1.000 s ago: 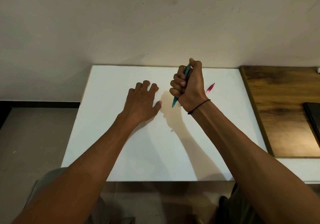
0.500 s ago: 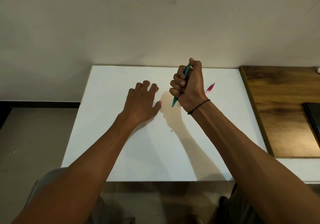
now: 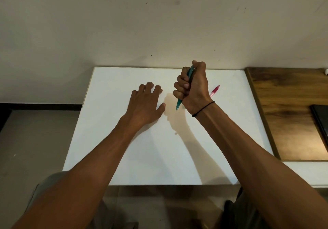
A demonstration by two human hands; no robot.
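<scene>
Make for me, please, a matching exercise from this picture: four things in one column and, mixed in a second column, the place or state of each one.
Things
1. teal pen
2. pink pen
3. left hand
4. wooden board

Places or states
A. rests on the white table, holding nothing
B. partly hidden behind the right hand
C. gripped by the right hand, tip pointing down
D. along the white table's right edge

Pairs: 1-C, 2-B, 3-A, 4-D

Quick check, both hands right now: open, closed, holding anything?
Left hand: open, resting on the white table, holding nothing.
Right hand: closed in a fist around the teal pen.
</scene>
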